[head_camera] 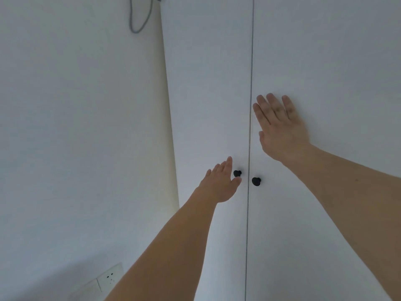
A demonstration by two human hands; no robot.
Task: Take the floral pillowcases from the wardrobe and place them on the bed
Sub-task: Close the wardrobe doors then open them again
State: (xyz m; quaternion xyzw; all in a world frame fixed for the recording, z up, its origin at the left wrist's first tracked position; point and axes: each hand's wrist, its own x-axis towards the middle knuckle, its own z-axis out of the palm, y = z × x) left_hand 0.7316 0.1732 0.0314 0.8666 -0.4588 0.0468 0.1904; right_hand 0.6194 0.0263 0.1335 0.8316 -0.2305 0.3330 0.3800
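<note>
A white wardrobe fills the view, its left door [208,105] and right door [325,83] both closed with a thin seam between them. Each door carries a small black knob: the left knob [237,173] and the right knob [256,181]. My left hand [220,183] reaches with straight fingers right beside the left knob, thumb just below it, not gripping it. My right hand [280,129] lies flat with spread fingers on the right door, above the knobs. No pillowcases or bed are in view.
A white wall [76,127] stands to the left of the wardrobe. A grey cable [138,20] hangs in a loop near the top. A white socket plate [109,278] sits low on the wall.
</note>
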